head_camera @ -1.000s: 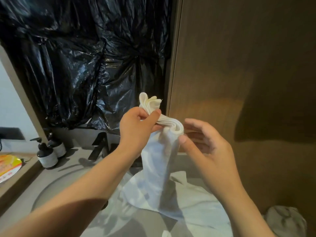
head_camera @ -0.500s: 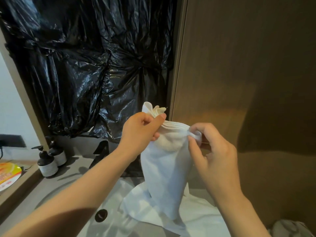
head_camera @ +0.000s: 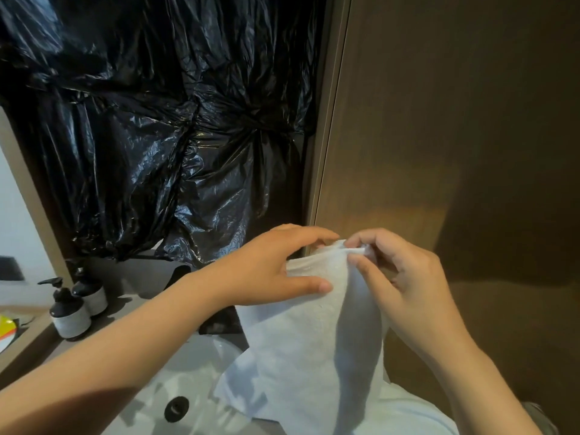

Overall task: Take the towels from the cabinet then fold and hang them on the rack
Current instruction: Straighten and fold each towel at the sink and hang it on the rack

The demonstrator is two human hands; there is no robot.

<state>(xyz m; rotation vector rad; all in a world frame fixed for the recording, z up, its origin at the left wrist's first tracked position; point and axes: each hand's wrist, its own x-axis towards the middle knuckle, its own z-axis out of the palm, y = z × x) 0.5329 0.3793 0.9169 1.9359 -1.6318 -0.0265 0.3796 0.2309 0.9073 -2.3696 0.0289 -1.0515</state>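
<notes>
Backdrop: crumpled black plastic sheeting [head_camera: 157, 120] covers the wall above and left of the towel [head_camera: 314, 340].
Counter: the grey counter [head_camera: 31, 350] runs far left of the towel, and you can see two dark pump bottles [head_camera: 67, 312] standing on it side by side.
Sink: a white basin [head_camera: 194, 356] sits just left of and below the towel, with its dark drain [head_camera: 176, 409] showing.
Left hand: your left hand [head_camera: 270, 268] holds the towel's top edge, with the thumb pressed on the front and the fingers [head_camera: 314, 235] stretched along the back.
Towel: white, held up over the basin and hanging in a loose fold. Its lower end spreads over the basin.
Right hand: your right hand [head_camera: 405, 277] touches the left one at the towel's top, thumb and forefinger pinching the upper corner, the other fingers curled.
Panel: a brown wooden panel [head_camera: 439, 120] stands behind and right of the towel.
</notes>
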